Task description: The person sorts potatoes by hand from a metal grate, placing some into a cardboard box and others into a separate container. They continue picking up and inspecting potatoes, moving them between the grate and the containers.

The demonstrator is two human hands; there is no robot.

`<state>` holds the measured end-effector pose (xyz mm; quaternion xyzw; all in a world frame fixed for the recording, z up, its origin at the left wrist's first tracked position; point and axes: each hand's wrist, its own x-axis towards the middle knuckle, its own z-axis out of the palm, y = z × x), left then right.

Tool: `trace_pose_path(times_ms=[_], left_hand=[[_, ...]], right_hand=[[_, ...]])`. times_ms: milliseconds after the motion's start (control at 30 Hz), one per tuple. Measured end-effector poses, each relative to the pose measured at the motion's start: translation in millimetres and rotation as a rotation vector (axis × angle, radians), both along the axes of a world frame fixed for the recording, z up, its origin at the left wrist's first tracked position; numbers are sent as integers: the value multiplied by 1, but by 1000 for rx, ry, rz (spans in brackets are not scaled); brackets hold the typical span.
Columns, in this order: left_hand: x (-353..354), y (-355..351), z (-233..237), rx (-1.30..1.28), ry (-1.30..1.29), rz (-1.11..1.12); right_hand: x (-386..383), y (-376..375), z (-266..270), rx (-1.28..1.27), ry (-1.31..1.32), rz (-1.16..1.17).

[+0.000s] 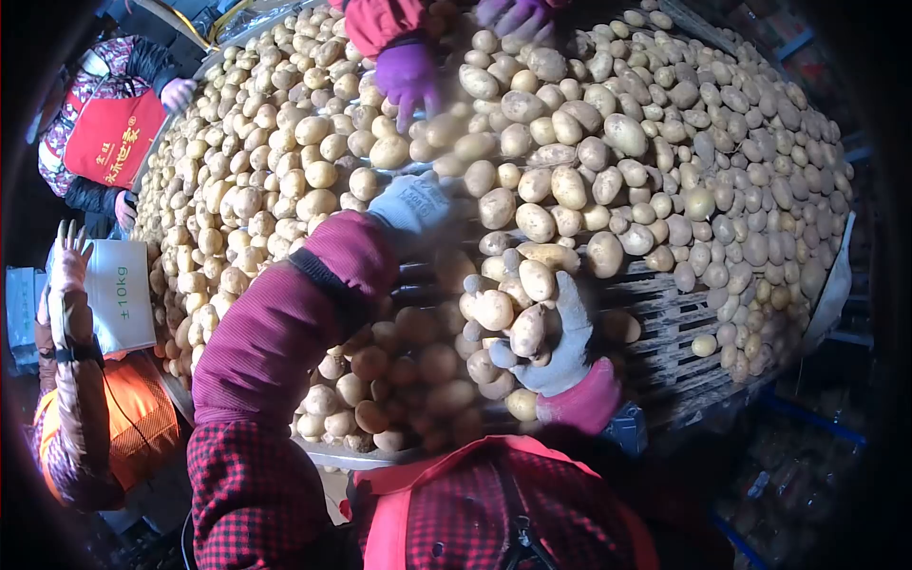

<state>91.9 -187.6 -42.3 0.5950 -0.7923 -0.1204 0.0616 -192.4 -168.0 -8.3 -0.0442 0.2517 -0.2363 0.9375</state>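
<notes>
My left hand, in a light grey-blue glove, reaches forward over the middle of the potato heap. Its fingers are smeared by motion next to blurred potatoes. Closer to my body, my right hand wears a grey glove with a pink cuff. Its fingers and thumb curl round several pale brown potatoes, gathered in a small cluster. Beneath the right hand and to its right, the slats of a dark rack show between potatoes.
Across the heap, a co-worker's purple-gloved hands are among the potatoes. Another person in a red apron stands at the far left edge. Nearer left are a person in an orange vest and a white box marked "±10kg".
</notes>
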Motion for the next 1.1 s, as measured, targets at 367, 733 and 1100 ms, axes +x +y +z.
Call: trace_pose_path(times_ms=[367, 733, 1100], left_hand=[[-11, 18, 9, 26, 728, 426], [-111, 153, 89, -558, 747, 600], [-166, 286, 73, -889, 393, 1106]], right_hand=[[7, 3, 8, -237, 290, -19], [43, 36, 34, -212, 184, 350], [78, 131, 35, -347, -71, 798]])
